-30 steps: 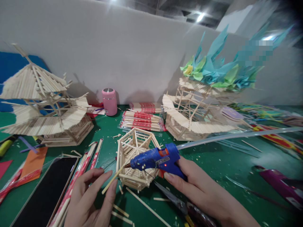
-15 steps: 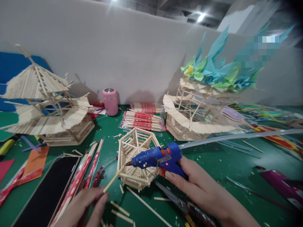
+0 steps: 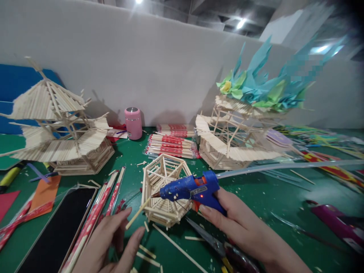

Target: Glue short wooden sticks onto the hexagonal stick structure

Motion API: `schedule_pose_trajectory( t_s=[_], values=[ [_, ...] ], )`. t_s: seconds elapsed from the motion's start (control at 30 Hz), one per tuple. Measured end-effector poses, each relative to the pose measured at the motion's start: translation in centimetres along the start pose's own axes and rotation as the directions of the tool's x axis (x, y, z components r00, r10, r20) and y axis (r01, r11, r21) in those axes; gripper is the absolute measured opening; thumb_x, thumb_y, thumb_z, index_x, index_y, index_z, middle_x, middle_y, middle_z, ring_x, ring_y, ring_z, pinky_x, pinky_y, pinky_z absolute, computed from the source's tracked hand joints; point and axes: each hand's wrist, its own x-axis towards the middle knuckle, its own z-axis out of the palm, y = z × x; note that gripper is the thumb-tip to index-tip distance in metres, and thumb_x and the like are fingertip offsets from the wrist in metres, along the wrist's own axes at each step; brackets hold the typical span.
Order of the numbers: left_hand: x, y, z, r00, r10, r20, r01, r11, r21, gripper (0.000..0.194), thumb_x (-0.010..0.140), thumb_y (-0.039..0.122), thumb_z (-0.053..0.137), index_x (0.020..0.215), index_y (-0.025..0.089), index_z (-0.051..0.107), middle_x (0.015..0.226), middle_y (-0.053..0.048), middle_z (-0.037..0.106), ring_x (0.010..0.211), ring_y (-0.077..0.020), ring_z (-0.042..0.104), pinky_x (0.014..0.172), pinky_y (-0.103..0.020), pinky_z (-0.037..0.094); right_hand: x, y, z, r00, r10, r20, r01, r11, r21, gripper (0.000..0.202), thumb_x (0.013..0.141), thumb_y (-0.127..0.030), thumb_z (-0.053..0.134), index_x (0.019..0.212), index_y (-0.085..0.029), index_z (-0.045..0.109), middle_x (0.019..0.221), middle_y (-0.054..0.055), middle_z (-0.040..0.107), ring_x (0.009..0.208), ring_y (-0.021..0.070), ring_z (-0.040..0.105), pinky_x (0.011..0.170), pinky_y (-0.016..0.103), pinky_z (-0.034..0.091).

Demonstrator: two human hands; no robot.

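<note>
My right hand (image 3: 236, 223) grips a blue hot glue gun (image 3: 190, 187). A long clear glue stick (image 3: 284, 165) runs out of its back, and a small red light glows on its side. The copper-coloured nozzle meets the upper end of a short wooden stick (image 3: 138, 214). Around the stick's lower end my left hand (image 3: 110, 242) is open, thumb and fingers apart; whether a finger still touches the stick I cannot tell. Under the nozzle stands a many-sided frame of wooden sticks (image 3: 159, 218), with spoke-like sticks across its top and bottom.
Scissors (image 3: 210, 237) lie beneath my right hand. A black phone (image 3: 59, 227) and packed sticks (image 3: 91, 220) lie left. Behind are a stick pavilion (image 3: 62, 148), a pink flask (image 3: 133, 123), stick bundles (image 3: 170, 146) and a paper-topped pavilion (image 3: 227, 151). A purple tool (image 3: 335, 223) lies right.
My left thumb and fingers have spread apart from their pinch on the short wooden stick. The stick stays against the nozzle, and the glue gun has barely moved.
</note>
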Motion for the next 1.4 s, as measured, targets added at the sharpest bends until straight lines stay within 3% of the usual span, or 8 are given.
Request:
schedule_pose_trajectory(
  t_s=[0.1,0.37,0.6,0.77,1.1,1.4],
  values=[
    [0.4,0.2,0.3,0.997,0.067,0.025,-0.067,0.997,0.031,0.022,0.075,0.037,0.064,0.093,0.025,0.064,0.079,0.001,0.064,0.052,-0.0089,0.053,0.048,-0.020,0.047,-0.2,0.2,0.0,1.000,0.003,-0.009,-0.002,1.000,0.022,0.027,0.091,-0.037,0.044,0.108,-0.021,0.056,0.097,0.003,0.064,0.083,0.0189,0.057,0.074,0.026,0.046],
    [0.8,0.4,0.1,0.997,0.071,0.041,-0.071,0.997,0.013,0.008,0.078,0.032,0.063,0.082,0.027,0.066,0.077,0.003,0.067,0.069,-0.0122,0.062,0.061,-0.021,0.050,-0.2,0.5,0.0,0.999,0.030,0.011,-0.031,0.999,0.042,0.029,0.091,-0.039,0.043,0.110,-0.021,0.054,0.101,0.005,0.063,0.089,0.0219,0.056,0.078,0.031,0.045],
    [1.2,0.4,-0.2,0.990,0.117,0.082,-0.122,0.990,0.064,0.008,0.078,0.030,0.061,0.079,0.025,0.066,0.073,0.002,0.070,0.067,-0.0136,0.063,0.063,-0.022,0.051,0.0,0.4,0.1,1.000,-0.008,0.022,0.006,0.998,0.070,0.025,0.091,-0.036,0.042,0.110,-0.023,0.053,0.104,0.003,0.061,0.093,0.0212,0.055,0.081,0.030,0.044],
    [1.4,0.3,-0.3,0.987,0.125,0.100,-0.132,0.989,0.069,0.010,0.079,0.033,0.060,0.079,0.025,0.066,0.072,0.003,0.069,0.065,-0.0128,0.063,0.065,-0.021,0.051,-0.3,0.6,0.1,0.999,0.034,0.026,-0.035,0.998,0.048,0.024,0.091,-0.039,0.042,0.099,-0.020,0.054,0.095,0.005,0.061,0.090,0.0229,0.055,0.078,0.032,0.044],
    [1.4,0.5,0.1,0.994,0.059,0.096,-0.059,0.998,-0.008,0.008,0.076,0.034,0.062,0.077,0.028,0.067,0.069,0.007,0.067,0.060,-0.0097,0.058,0.066,-0.019,0.046,-0.4,0.8,0.0,1.000,-0.012,0.008,0.012,0.998,0.058,0.023,0.092,-0.037,0.043,0.104,-0.022,0.055,0.096,0.002,0.062,0.090,0.0204,0.054,0.075,0.027,0.044],
    [1.4,0.6,0.2,0.994,0.081,0.073,-0.080,0.997,-0.013,0.007,0.077,0.033,0.063,0.078,0.028,0.067,0.069,0.006,0.066,0.058,-0.0103,0.056,0.065,-0.019,0.046,-0.3,0.7,-0.1,1.000,-0.014,-0.028,0.016,0.999,0.050,0.026,0.091,-0.037,0.044,0.109,-0.022,0.055,0.098,0.002,0.063,0.084,0.0179,0.056,0.074,0.025,0.045]
  ],
)
